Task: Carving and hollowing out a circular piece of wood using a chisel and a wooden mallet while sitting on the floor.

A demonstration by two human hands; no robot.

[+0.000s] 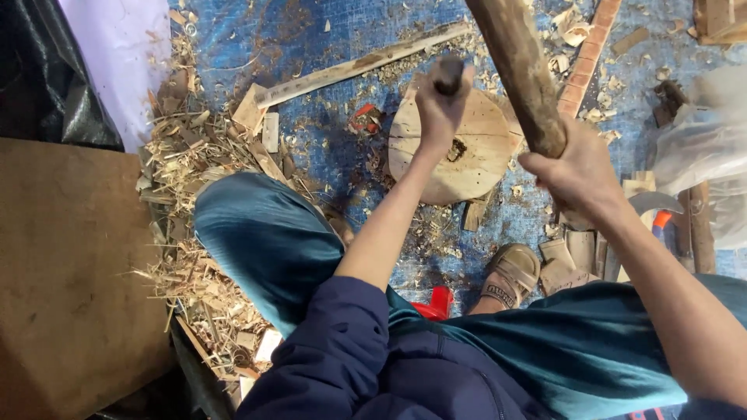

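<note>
At frame centre the left hand is clenched around a dark tool handle standing on the round wooden disc, while the right hand grips a thick wooden club, apparently heavy and rigid, near its lower end.

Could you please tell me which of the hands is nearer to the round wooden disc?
The left hand, gripping a dark-handled tool directly over the round wooden disc. The right hand holds a thick stick beside its right edge.
</note>
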